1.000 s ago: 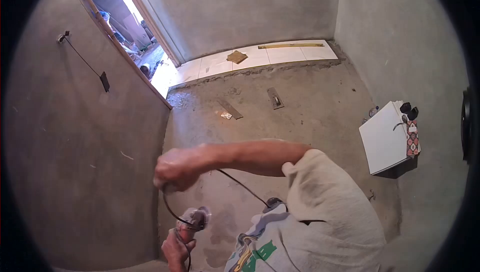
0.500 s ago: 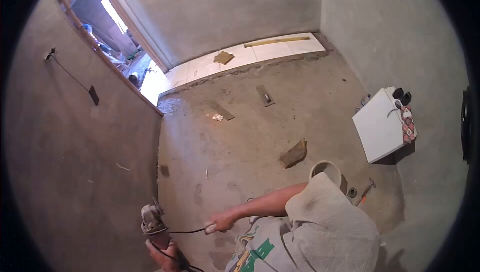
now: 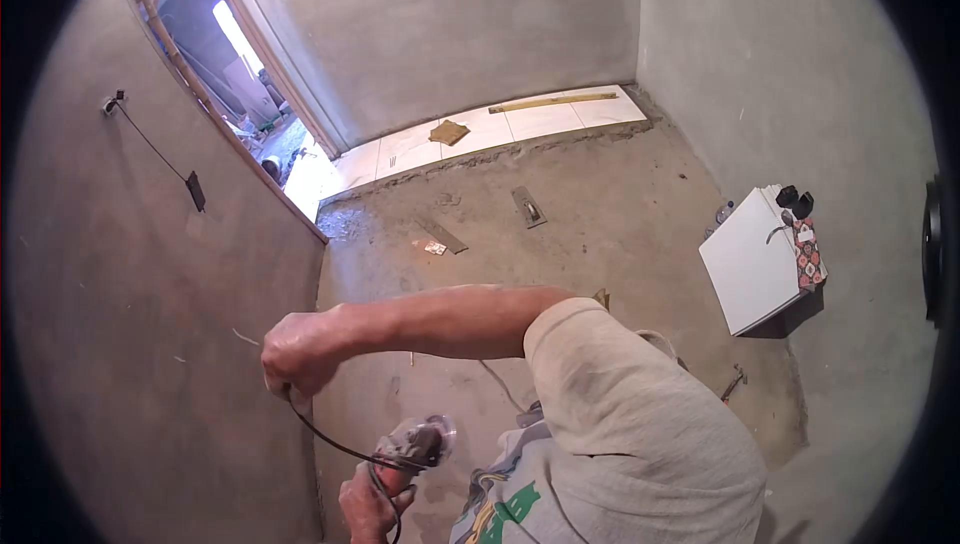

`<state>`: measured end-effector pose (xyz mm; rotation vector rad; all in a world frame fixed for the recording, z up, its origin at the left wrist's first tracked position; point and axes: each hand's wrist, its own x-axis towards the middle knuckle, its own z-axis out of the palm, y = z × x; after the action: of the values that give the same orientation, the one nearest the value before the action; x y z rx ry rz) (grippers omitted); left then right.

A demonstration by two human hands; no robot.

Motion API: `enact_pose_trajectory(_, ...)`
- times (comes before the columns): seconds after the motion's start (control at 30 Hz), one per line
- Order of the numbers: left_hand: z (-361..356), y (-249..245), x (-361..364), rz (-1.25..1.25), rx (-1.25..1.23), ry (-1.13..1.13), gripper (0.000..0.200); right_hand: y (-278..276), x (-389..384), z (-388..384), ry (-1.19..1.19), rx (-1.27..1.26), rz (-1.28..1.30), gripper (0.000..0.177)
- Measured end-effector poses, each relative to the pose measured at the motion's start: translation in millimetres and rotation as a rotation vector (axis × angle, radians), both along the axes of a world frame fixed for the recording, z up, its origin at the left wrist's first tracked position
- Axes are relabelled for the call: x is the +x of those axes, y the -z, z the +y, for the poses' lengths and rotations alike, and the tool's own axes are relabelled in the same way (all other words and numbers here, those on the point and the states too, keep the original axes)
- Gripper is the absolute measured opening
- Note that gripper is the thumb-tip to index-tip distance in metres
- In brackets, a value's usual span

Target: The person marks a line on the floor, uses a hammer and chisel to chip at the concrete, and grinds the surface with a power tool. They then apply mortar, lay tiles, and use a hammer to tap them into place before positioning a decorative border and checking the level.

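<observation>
Your left hand (image 3: 368,506) wrapped snugly around angle grinder (image 3: 408,441), tool over floor (image 3: 620,229), left of your shirt (image 3: 640,414). Your right hand (image 3: 302,349), raised, fisted on black cord (image 3: 322,434) (grip partly hidden).

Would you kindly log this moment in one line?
Left hand: holds grinder; right hand: holds cord; white tiles: along far wall
</observation>
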<state>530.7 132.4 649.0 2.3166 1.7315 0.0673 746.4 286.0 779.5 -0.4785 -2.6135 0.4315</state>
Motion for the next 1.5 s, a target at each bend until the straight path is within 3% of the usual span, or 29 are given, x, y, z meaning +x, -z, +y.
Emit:
enact_pose_trajectory(0.03, 2, -6, 7, -0.015, 0.02, 0.143, 0.059, 11, -6, 11, -0.006, -0.087, 0.034, 0.022)
enact_pose_trajectory(0.07, 3, -12, 14, -0.015, 0.021, 0.143, 0.059, 26, -11, 22, -0.011, -0.177, 0.068, 0.025)
enact_pose_trajectory(0.13, 5, -28, 31, -0.211, 0.068, 0.265, 0.058, 94, -21, 45, -0.012, -0.435, 0.064, 0.031)
enact_pose_trajectory(0.2, 6, -35, 35, -0.28, 0.12, 0.258, 0.056, 162, -24, 45, 0.053, -0.769, -0.064, 0.03)
enact_pose_trajectory(0.23, 12, -25, 30, -0.439, 0.178, 0.124, 0.06, 201, -20, 37, 0.099, -0.853, -0.106, 0.027)
enact_pose_trajectory(0.27, 11, -20, 25, -0.591, 0.239, -0.021, 0.065, 318, -32, 55, -0.242, -0.908, 0.2, 0.028)
enact_pose_trajectory(0.3, 15, -32, 32, -0.56, 0.154, -0.235, 0.063, 280, -8, 9, -0.072, -1.115, 0.065, 0.035)
enact_pose_trajectory(0.33, 17, -37, 34, -0.557, 0.16, -0.282, 0.063, 229, 19, -42, 0.122, -1.312, -0.056, 0.044)
enact_pose_trajectory(0.4, 21, -38, 29, -0.566, 0.284, -0.44, 0.059, 249, 45, -77, 0.15, -1.35, 0.03, 0.048)
enact_pose_trajectory(0.47, 23, -19, 3, -0.657, 0.212, -0.528, 0.058, 276, 72, -96, 0.222, -1.495, 0.099, 0.049)
enact_pose_trajectory(0.53, 17, -6, -7, -0.752, 0.14, -0.603, 0.058, 289, 103, -97, 0.267, -1.165, -0.025, 0.042)
enact_pose_trajectory(0.57, 14, -4, -8, -0.579, 0.137, -0.675, 0.059, 280, 112, -96, 0.234, -0.954, 0.002, 0.039)
enact_pose_trajectory(0.6, 13, 0, -8, -0.409, 0.133, -0.74, 0.06, 259, 119, -94, 0.202, -0.737, 0.032, 0.037)
enact_pose_trajectory(0.63, 11, 17, -16, -0.293, 0.126, -0.745, 0.062, 226, 122, -91, 0.182, -0.739, 0.024, 0.037)
enact_pose_trajectory(0.7, 7, 20, -4, -0.165, 0.056, -0.747, 0.062, 148, 123, -81, 0.112, -0.493, -0.244, 0.027)
enact_pose_trajectory(0.73, 8, 20, 5, -0.04, -0.018, -0.729, 0.062, 124, 121, -71, 0.093, -0.484, -0.254, 0.027)
enact_pose_trajectory(0.8, 12, 17, 20, 0.023, -0.093, -0.743, 0.061, 84, 105, -51, -0.014, -0.205, -0.23, 0.021)
enact_pose_trajectory(0.87, 15, 14, 32, 0.106, -0.121, -0.424, 0.056, 52, 81, -25, -0.065, -0.189, -0.206, 0.015)
enact_pose_trajectory(0.9, 19, 9, 41, 0.104, -0.128, -0.456, 0.056, 44, 67, -9, -0.09, -0.164, -0.17, 0.015)
enact_pose_trajectory(0.97, 24, -2, 57, 0.05, -0.109, -0.121, 0.053, 37, 43, 19, -0.148, -0.163, -0.068, 0.016)
enact_pose_trajectory(1.0, 25, -1, 61, 0.051, -0.115, -0.15, 0.053, 37, 33, 33, -0.177, -0.183, -0.006, 0.018)
enact_pose_trajectory(1.07, 28, 3, 68, -0.105, -0.043, 0.09, 0.051, 64, 17, 67, -0.13, -0.3, -0.101, 0.024)
enact_pose_trajectory(1.13, 28, -10, 84, -0.138, -0.001, 0.032, 0.054, 138, 14, 98, -0.103, -0.558, -0.087, 0.027)
enact_pose_trajectory(1.2, 30, -23, 92, -0.163, 0.121, -0.146, 0.058, 176, 31, 92, -0.024, -0.921, -0.416, 0.034)
enact_pose_trajectory(1.27, 36, -21, 88, -0.244, 0.183, -0.216, 0.061, 232, 52, 58, -0.073, -1.216, -0.284, 0.04)
enact_pose_trajectory(1.33, 46, -18, 83, -0.318, 0.178, -0.505, 0.062, 264, 74, 24, -0.101, -1.438, -0.142, 0.046)
enact_pose_trajectory(1.43, 60, -2, 70, -0.355, 0.194, -0.75, 0.063, 280, 116, 7, -0.017, -1.486, -0.121, 0.045)
enact_pose_trajectory(1.5, 68, 1, 66, -0.337, 0.157, -0.954, 0.061, 289, 146, 9, 0.116, -1.133, -0.27, 0.043)
